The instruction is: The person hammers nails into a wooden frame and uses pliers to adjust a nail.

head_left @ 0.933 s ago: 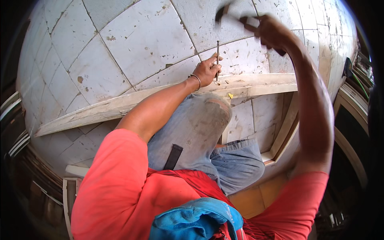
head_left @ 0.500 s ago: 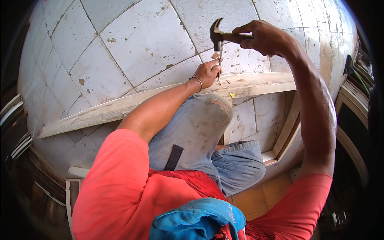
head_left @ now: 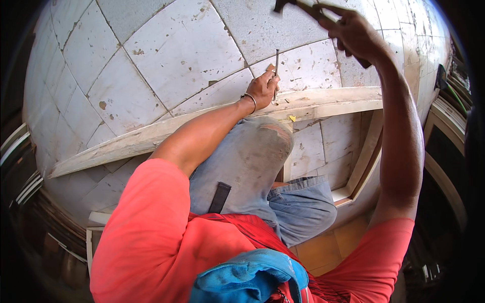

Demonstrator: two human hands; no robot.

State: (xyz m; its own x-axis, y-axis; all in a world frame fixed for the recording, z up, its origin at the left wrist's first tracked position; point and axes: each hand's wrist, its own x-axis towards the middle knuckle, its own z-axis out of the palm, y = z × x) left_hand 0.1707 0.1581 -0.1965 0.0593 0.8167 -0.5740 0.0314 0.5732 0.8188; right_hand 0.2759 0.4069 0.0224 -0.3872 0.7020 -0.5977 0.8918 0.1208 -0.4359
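A floor of large, stained white tiles (head_left: 166,55) fills the upper half of the view, curving toward the rim. Across it, from about 9 o'clock toward 2 o'clock, lies a long pale wooden plank (head_left: 323,103), the top rail of a wooden frame whose side piece (head_left: 366,156) drops away toward 4 o'clock. The person's bent knee in faded, worn jeans (head_left: 252,156) sits at the centre, just below the plank, with a coral-red shirt (head_left: 151,237) and a blue cloth (head_left: 247,278) filling the lower edge around 6 o'clock. The right hand (head_left: 356,35) is raised at 1 o'clock, its grip closed around the handle of a hammer (head_left: 293,5), whose head is cut off by the top edge. The left hand (head_left: 262,88), a bracelet at its wrist, rests on the plank near 12 o'clock, its grip pinching a long nail (head_left: 276,68) that stands upright with its point on the wood.
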